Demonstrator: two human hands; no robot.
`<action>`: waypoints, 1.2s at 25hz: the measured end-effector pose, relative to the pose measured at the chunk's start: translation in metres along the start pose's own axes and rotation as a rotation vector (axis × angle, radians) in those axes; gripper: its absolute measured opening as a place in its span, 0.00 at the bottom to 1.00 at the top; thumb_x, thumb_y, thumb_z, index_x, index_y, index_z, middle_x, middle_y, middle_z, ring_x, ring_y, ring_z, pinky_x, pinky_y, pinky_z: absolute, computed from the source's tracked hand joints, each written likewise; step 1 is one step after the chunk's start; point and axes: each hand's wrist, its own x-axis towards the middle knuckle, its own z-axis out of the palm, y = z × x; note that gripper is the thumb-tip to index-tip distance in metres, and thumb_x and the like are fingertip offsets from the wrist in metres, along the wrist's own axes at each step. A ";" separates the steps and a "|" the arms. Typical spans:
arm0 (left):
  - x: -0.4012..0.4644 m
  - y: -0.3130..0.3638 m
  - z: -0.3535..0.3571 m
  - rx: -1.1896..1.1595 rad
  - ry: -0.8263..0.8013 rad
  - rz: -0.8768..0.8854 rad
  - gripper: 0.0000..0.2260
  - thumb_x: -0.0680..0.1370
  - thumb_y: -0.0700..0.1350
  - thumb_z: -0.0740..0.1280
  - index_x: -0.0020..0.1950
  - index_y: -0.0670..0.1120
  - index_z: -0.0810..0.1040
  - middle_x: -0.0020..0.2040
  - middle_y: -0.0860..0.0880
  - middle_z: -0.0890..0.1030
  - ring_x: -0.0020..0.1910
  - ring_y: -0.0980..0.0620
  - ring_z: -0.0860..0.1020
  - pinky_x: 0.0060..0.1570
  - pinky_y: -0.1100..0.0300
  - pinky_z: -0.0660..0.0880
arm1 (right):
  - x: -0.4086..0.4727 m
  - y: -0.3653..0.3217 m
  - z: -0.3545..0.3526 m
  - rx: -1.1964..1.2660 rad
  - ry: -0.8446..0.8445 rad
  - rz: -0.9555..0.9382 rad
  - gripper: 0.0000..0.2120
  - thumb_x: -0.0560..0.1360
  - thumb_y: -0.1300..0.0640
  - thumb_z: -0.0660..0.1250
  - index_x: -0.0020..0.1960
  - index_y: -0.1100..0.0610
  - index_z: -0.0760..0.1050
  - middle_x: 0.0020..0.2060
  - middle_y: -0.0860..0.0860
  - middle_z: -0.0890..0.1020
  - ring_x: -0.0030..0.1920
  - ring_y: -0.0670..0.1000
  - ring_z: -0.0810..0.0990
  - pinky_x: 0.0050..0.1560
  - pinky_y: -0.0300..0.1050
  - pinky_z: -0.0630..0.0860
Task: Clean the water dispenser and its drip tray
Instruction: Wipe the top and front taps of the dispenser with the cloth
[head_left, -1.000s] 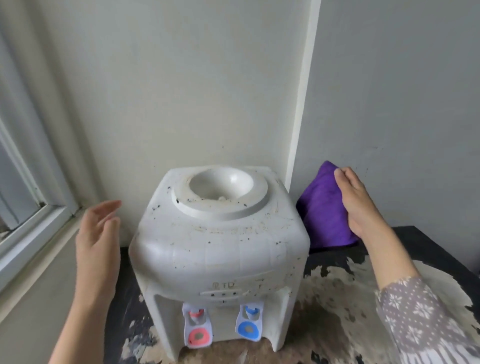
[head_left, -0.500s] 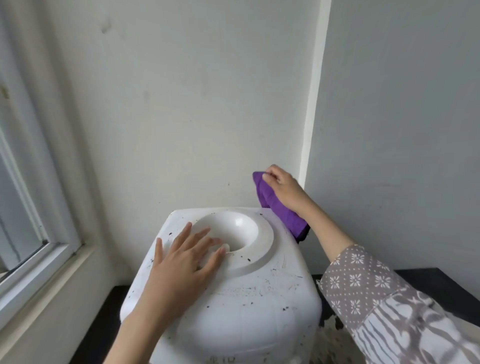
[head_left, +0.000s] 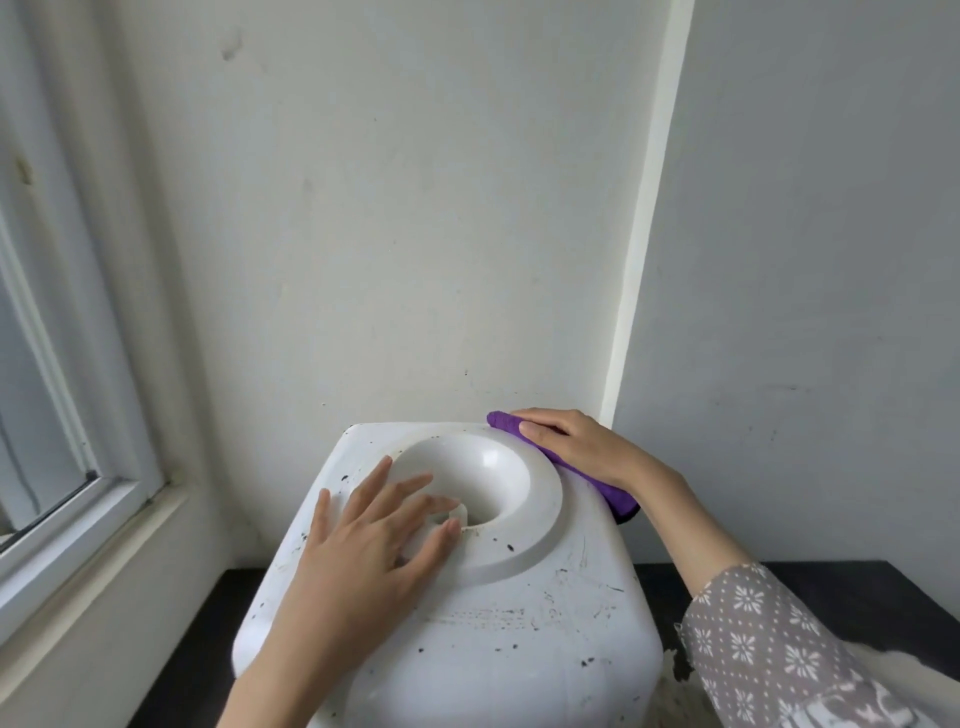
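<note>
We brace dispenser (head_left: 519, 654) with flat left hand (head_left: 363, 551); flat right hand (head_left: 582, 449) presses cloth (head_left: 614, 500); dirty top (head_left: 576, 582) lies left of it.

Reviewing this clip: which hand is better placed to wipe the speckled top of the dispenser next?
Right. The right hand presses the purple cloth onto the back right corner of the dispenser, beside the raised ring. The left hand lies bare and flat across the ring's front left, better suited to steadying.

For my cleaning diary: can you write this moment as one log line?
left hand: flat on water dispenser top | right hand: presses purple cloth on back-right edge
</note>
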 end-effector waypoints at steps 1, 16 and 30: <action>0.000 0.000 0.000 0.001 -0.001 0.003 0.31 0.65 0.71 0.35 0.58 0.70 0.69 0.59 0.80 0.54 0.63 0.78 0.34 0.71 0.56 0.37 | -0.005 -0.002 0.001 0.026 0.022 -0.002 0.15 0.81 0.48 0.58 0.66 0.44 0.73 0.60 0.34 0.74 0.61 0.35 0.71 0.62 0.32 0.63; -0.004 0.002 0.003 0.019 0.055 0.010 0.42 0.59 0.77 0.30 0.60 0.67 0.70 0.63 0.74 0.57 0.67 0.73 0.39 0.72 0.54 0.38 | -0.130 -0.006 0.048 0.238 0.416 -0.129 0.16 0.75 0.46 0.63 0.61 0.43 0.77 0.60 0.35 0.77 0.67 0.38 0.68 0.63 0.27 0.61; 0.000 -0.008 0.002 0.003 0.031 0.045 0.33 0.65 0.70 0.35 0.60 0.68 0.70 0.69 0.70 0.62 0.74 0.65 0.44 0.74 0.52 0.41 | -0.114 -0.013 0.027 0.384 0.606 -0.119 0.06 0.77 0.56 0.67 0.51 0.49 0.79 0.46 0.43 0.83 0.50 0.43 0.80 0.51 0.34 0.73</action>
